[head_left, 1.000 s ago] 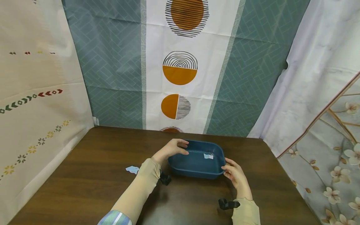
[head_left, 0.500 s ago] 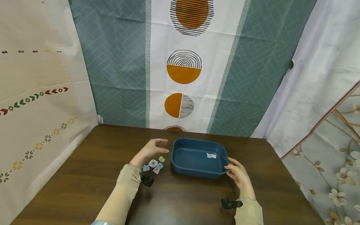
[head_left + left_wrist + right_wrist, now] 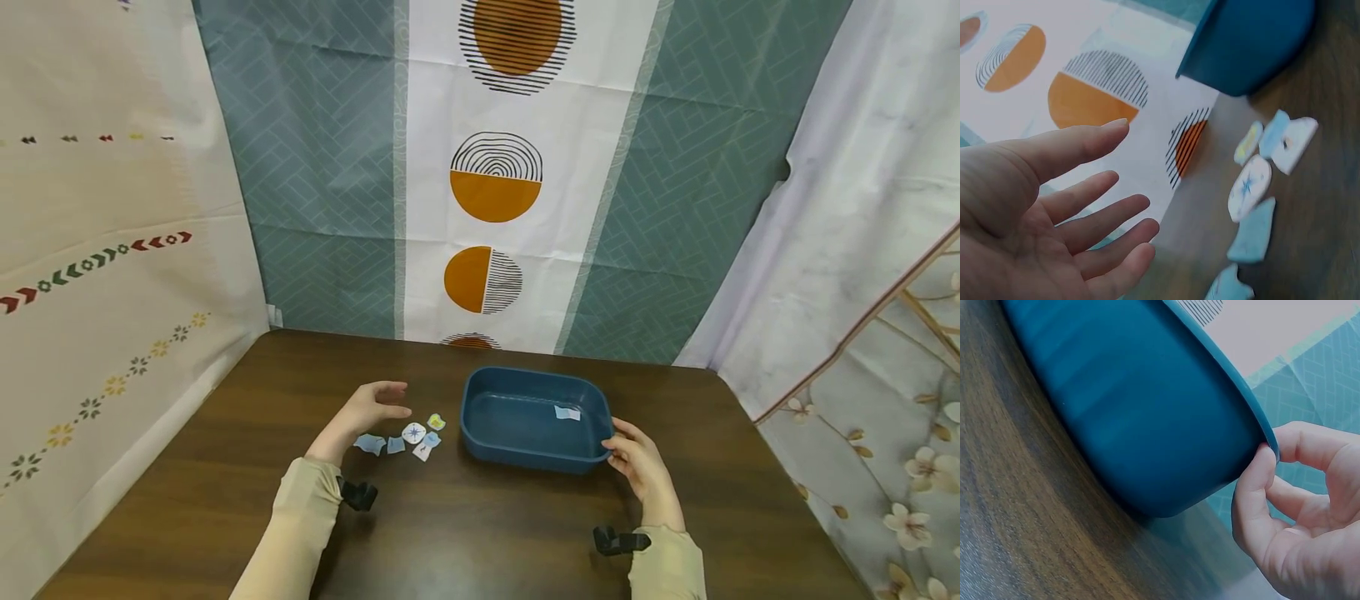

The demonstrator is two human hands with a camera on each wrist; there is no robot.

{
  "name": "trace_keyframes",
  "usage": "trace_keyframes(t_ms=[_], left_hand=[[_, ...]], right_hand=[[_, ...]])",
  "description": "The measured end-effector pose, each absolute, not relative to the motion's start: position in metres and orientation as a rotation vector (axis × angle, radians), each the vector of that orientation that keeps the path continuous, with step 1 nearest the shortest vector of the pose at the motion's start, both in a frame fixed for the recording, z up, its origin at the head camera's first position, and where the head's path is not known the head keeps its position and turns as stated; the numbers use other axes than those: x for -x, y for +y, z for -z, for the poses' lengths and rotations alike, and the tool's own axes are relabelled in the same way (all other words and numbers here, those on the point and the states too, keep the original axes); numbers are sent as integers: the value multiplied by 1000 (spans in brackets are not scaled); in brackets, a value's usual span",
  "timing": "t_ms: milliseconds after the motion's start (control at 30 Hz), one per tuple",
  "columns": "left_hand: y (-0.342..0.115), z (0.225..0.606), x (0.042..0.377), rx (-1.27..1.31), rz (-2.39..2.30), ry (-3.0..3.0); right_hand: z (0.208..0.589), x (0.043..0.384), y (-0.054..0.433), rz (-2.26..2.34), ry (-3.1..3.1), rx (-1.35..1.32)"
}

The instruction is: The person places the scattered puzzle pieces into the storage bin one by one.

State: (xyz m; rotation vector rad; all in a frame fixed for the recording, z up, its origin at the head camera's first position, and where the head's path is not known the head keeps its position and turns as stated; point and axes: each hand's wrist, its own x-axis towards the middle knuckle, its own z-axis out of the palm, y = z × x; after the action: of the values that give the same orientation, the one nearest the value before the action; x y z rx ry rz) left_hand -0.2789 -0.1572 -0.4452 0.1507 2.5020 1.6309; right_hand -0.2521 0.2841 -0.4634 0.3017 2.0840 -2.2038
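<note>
A dark blue rectangular plastic tub with rounded corners stands on the table, a small light blue and white cutout lying inside. My right hand pinches its right rim between thumb and fingers, as the right wrist view shows. To the left of the tub lie several flat cutouts: a white round one with a blue compass star, a yellow-green one, a white one and a jagged light blue one. My left hand hovers beside these, fingers spread and holding nothing.
The dark brown wooden table runs back to a patterned green and white curtain. A cream cloth hangs on the left side, and a floral white curtain on the right.
My left hand has moved left from over the tub's left edge, uncovering the cutouts that the arm hid. The right hand stays at the tub's right rim.
</note>
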Motion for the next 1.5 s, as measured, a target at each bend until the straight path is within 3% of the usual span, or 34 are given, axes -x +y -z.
trace_keyframes(t_ms=[933, 1500], left_hand=[[-198, 473, 254, -80, -1419, 2639], [-204, 481, 253, -165, -1215, 2786]], right_hand=[[465, 252, 285, 2173, 2089, -315], [466, 255, 287, 2167, 2065, -308]])
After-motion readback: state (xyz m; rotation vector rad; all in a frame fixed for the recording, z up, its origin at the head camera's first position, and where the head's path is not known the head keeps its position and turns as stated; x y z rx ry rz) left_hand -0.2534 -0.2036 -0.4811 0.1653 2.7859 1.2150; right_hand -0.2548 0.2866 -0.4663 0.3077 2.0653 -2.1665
